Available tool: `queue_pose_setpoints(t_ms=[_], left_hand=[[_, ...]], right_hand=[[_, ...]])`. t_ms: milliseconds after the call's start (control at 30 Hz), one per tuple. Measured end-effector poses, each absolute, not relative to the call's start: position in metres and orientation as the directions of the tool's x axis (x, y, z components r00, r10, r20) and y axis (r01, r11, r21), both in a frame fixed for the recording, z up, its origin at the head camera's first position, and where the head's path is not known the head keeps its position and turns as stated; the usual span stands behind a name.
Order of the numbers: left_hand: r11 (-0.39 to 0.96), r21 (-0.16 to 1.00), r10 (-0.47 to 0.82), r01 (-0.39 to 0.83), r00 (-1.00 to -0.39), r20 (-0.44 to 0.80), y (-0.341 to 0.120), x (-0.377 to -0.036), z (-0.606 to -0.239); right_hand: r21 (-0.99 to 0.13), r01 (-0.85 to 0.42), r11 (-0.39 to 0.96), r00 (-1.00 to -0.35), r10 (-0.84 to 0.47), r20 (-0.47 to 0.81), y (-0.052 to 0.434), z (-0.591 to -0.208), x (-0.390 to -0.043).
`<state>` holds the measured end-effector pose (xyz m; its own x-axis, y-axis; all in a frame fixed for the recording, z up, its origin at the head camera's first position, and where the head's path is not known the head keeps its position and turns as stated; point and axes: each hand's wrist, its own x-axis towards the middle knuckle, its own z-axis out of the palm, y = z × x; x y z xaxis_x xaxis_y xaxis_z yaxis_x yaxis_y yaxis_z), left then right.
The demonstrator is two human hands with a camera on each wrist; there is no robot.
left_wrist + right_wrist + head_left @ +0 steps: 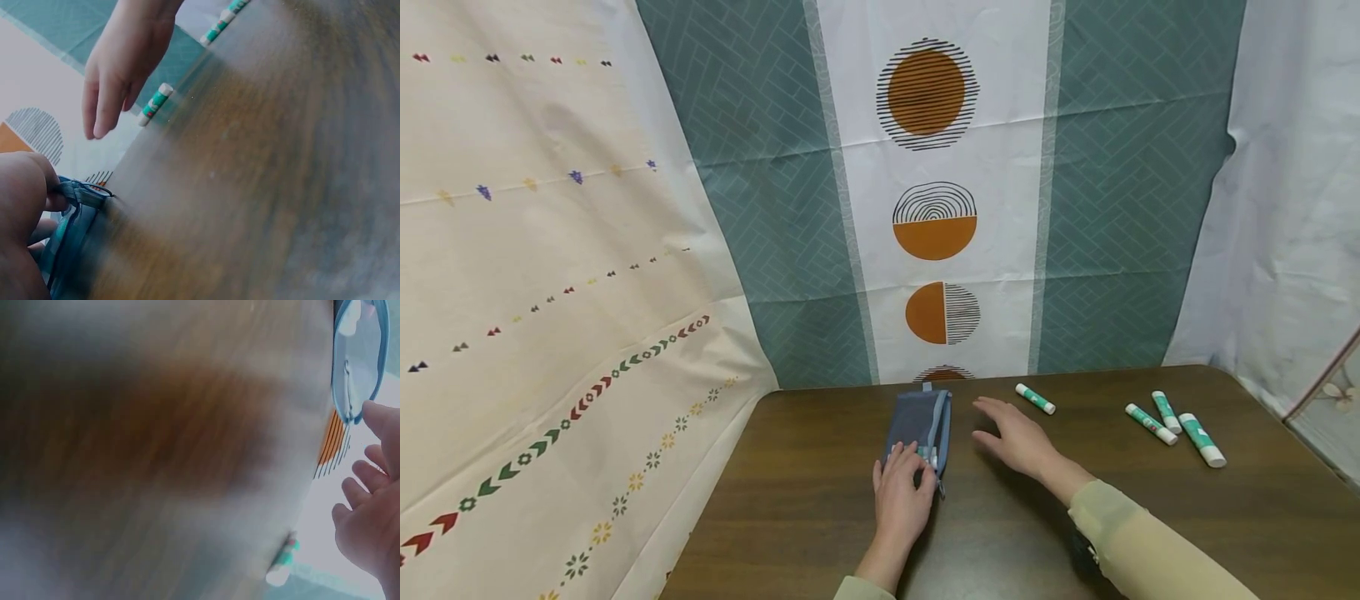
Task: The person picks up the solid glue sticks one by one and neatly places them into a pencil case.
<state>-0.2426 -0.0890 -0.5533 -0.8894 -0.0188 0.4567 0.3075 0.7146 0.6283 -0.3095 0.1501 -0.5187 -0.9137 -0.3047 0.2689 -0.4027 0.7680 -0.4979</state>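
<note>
A blue-grey zip pouch [916, 417] lies on the wooden table with its zip side open. Something green and white shows inside, partly covered by fingers. My left hand [904, 492] pinches the pouch's near edge; the left wrist view shows thumb and fingers around the pouch edge [75, 200]. To the right of the pouch, my right hand [1017, 437] hovers with fingers loosely extended and holds nothing. Just beyond it lies a green-and-white glue stick [1035, 398], also visible as a glue stick [155, 105] in the left wrist view.
Three more glue sticks lie at the right of the table: one slim stick [1152, 423], another stick [1166, 412] and a thicker stick [1202, 440]. A patterned cloth [958, 167] hangs behind the table's far edge. Pale embroidered fabric [587, 333] covers the left side.
</note>
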Motion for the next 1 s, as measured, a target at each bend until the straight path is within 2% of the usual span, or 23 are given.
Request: queue_pose_setpoints(t_ms=[433,633,1000], left_hand=[[0.717,0.630,-0.018,0.297,-0.896,0.443,-0.089,-0.243,-0.552],[0.718,0.634,-0.020,0.288,-0.901,0.432,-0.089,-0.243,-0.551],[0.714,0.636,-0.014,0.293,-0.902,0.431,-0.089,-0.243,-0.552]], right_hand=[[-0.410,-0.382,0.828,-0.904,-0.243,0.352,0.190,-0.517,-0.313],[-0.383,-0.335,0.861,-0.918,-0.206,0.339,0.205,-0.519,-0.316],[-0.405,-0.278,0.871,-0.941,-0.161,0.299,0.228,-0.529,-0.321]])
